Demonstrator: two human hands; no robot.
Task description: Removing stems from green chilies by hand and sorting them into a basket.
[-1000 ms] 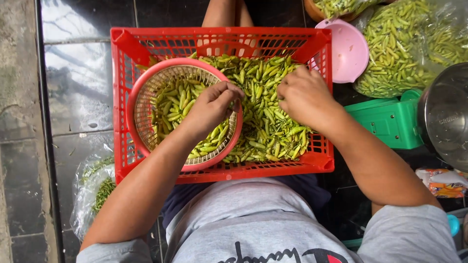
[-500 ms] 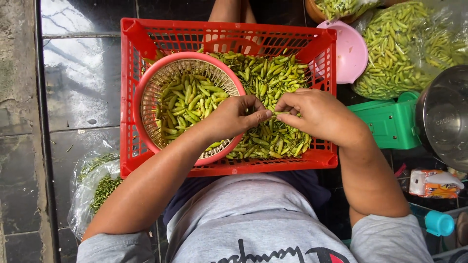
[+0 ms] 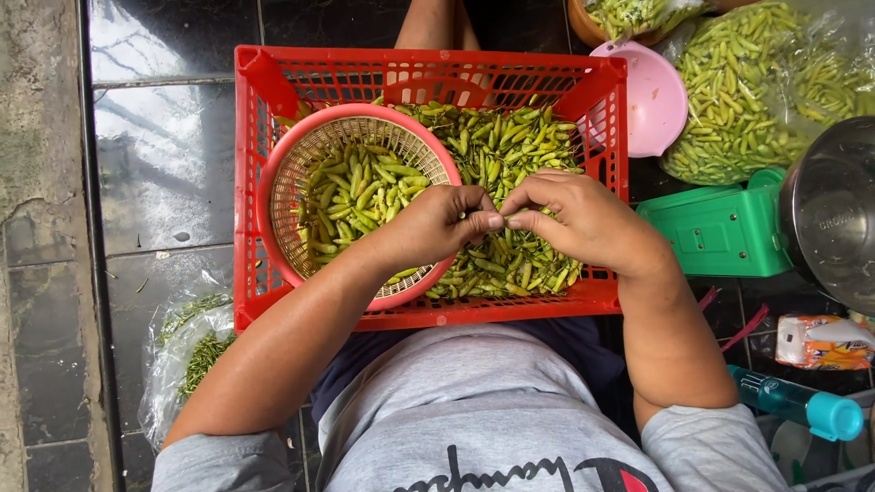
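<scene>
Now, in the head view, both hands meet over the red plastic crate (image 3: 273,182). The left hand (image 3: 436,223) and the right hand (image 3: 583,219) come together fingertip to fingertip, and between them they pinch one small green chili (image 3: 499,219). The fingers of the left hand (image 3: 478,211) are curled closed on one end of it, and the fingers of the right hand (image 3: 533,196) are closed on the other end. Only a short piece of this chili shows between the tips, so its whole shape I cannot tell.

Just under the fingers lies the loose pile of green chilies (image 3: 510,146), which fills the right half of the crate. To the left of the fingers, under the left wrist, sits the round pink woven basket (image 3: 273,196), also inside the crate, with more chilies in it.

Further to the right of the fingers, outside the crate, a pink plastic bowl (image 3: 652,100) touches the crate's corner. Beyond it lies a clear bag of chilies (image 3: 747,82). Below that bag stands a green scale (image 3: 720,228), and beside it a metal pot (image 3: 834,214). Far left of the fingers, on the dark tiled floor (image 3: 164,155), is another plastic bag with green pieces (image 3: 187,351).
</scene>
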